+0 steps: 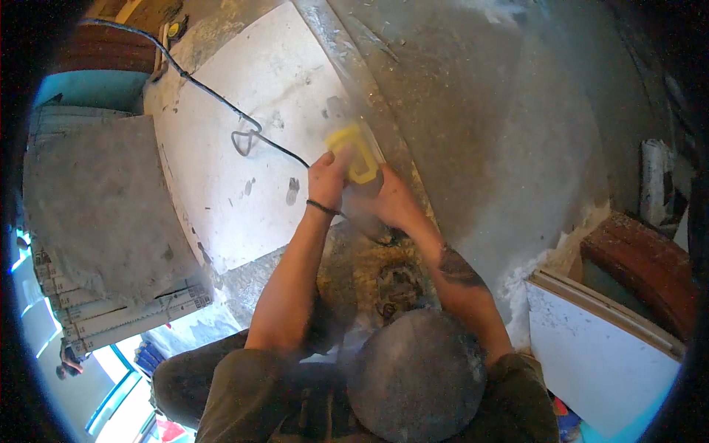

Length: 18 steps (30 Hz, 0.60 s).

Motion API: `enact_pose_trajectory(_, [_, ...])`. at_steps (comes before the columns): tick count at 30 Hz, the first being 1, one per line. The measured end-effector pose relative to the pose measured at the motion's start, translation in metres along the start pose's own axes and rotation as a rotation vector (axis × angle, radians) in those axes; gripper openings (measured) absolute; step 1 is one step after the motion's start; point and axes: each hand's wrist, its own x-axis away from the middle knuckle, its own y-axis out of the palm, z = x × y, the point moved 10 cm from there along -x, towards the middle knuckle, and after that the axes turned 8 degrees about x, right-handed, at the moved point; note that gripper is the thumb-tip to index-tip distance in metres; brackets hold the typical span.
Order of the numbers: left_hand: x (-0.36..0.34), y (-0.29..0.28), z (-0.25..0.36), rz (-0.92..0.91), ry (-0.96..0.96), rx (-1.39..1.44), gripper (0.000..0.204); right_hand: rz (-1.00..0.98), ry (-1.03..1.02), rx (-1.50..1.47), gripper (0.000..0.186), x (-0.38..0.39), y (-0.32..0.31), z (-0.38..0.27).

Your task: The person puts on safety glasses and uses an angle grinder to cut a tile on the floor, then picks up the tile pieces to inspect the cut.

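Observation:
A yellow corded power tool point(353, 153) is held in both hands at the right edge of a large white sheet or slab point(251, 96). Dust blurs the tool, so its exact kind is unclear. My left hand point(327, 179), with a dark band at the wrist, is closed on the tool's left side. Wrapped against its near right side is my right hand point(395, 198), its fingers partly hidden. A black cable point(221, 100) runs from the far left across the white sheet to my left hand, with a loop in it.
Stacked boxes topped by a dusty grey sheet point(103, 207) stand at left. A long narrow strip point(384, 111) borders the white sheet. At right are a white panel point(598, 354) and a curved reddish-brown piece point(642, 266). A rounded grey shape point(417, 373) covers the near middle.

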Motion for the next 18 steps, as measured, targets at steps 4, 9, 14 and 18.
enact_pose_trajectory(4, [0.005, 0.01, -0.003, -0.001, -0.025, -0.004, 0.031, 0.018, 0.043, 0.078, 0.091, 0.005, -0.004, 0.012])
enact_pose_trajectory(9, [0.006, 0.004, 0.004, -0.004, -0.014, 0.007, 0.03, 0.052, 0.021, 0.166, 0.084, 0.006, -0.009, -0.006])
enact_pose_trajectory(14, [0.012, 0.024, 0.008, 0.003, -0.033, 0.046, 0.031, 0.024, 0.006, 0.052, 0.089, 0.004, -0.01, 0.004])
enact_pose_trajectory(18, [-0.004, -0.008, 0.0, 0.021, -0.019, -0.096, 0.034, -0.069, 0.118, 0.065, 0.091, 0.006, 0.001, -0.002])
